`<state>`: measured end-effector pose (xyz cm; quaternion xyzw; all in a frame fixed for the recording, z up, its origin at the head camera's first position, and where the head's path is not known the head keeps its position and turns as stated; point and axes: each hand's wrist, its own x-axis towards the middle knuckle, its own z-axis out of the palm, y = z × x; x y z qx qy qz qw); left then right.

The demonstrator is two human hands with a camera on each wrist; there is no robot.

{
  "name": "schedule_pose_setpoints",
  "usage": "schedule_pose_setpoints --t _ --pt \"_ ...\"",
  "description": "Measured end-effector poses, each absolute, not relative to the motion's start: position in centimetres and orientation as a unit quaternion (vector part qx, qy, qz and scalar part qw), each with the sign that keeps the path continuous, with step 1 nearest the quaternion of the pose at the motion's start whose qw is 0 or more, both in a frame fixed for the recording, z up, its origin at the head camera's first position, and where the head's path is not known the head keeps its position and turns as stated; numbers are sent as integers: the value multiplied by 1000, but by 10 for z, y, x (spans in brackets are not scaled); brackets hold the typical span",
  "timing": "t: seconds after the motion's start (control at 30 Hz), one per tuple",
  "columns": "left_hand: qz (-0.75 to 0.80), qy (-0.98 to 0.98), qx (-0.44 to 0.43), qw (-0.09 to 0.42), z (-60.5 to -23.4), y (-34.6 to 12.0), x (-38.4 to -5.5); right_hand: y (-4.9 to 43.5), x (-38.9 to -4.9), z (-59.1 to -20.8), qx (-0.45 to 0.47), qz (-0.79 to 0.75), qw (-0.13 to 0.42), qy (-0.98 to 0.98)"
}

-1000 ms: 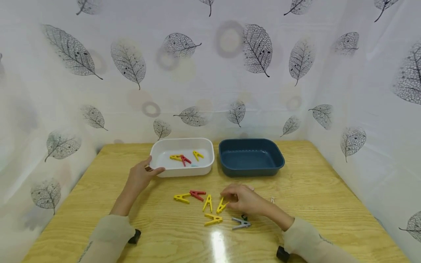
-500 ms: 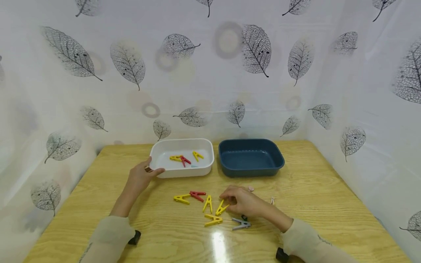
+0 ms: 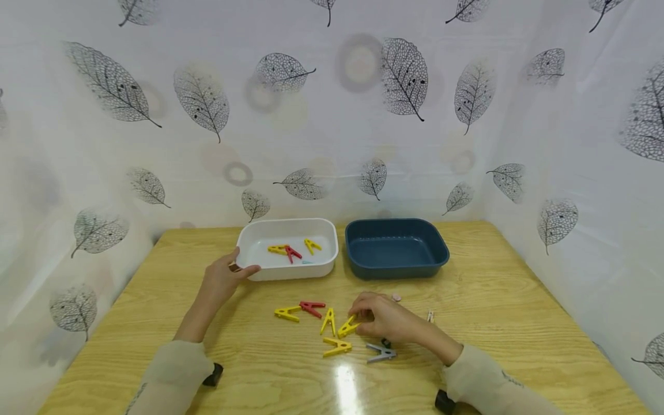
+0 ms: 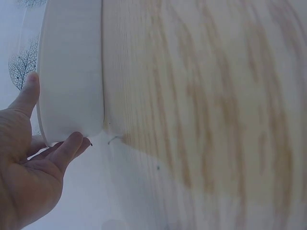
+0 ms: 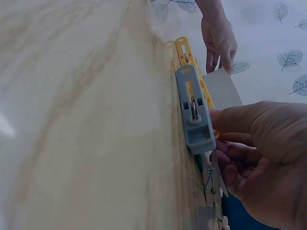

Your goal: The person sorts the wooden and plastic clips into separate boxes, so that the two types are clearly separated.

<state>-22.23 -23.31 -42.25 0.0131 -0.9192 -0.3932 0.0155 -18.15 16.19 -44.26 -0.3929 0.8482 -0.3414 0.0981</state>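
Note:
My left hand (image 3: 220, 282) grips the near left corner of a white plastic tub (image 3: 290, 273); the left wrist view has its thumb along the rim and fingers at the end wall. Inside the tub are two yellow clothespins, a red clothespin (image 3: 293, 253) and a small light-blue piece. With its thumb and fingers, my right hand (image 3: 388, 318) pinches a yellow clothespin (image 3: 346, 329) low over the table. Close left of it lies another yellow clothespin (image 3: 329, 321), and nearer me one more yellow clothespin (image 3: 337, 347). A grey clothespin (image 5: 195, 110) hides part of the grip in the right wrist view.
A dark blue tub (image 3: 396, 272) stands right of the white one. Further left on the table are a yellow clothespin (image 3: 287, 313) and a red clothespin (image 3: 312, 309). Beyond the right hand lie a small pinkish piece (image 3: 396, 297) and a small pale clip (image 3: 430, 316).
The yellow clothespin in my right hand has turned to a flatter slant and shifted slightly left. My left hand stays on the white tub.

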Motion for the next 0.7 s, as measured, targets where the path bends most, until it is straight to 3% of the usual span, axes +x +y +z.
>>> schedule_pose_setpoints --t 0.7 --pt "-401 -916 21 6 -421 -232 -222 168 -187 -427 -357 -380 28 853"
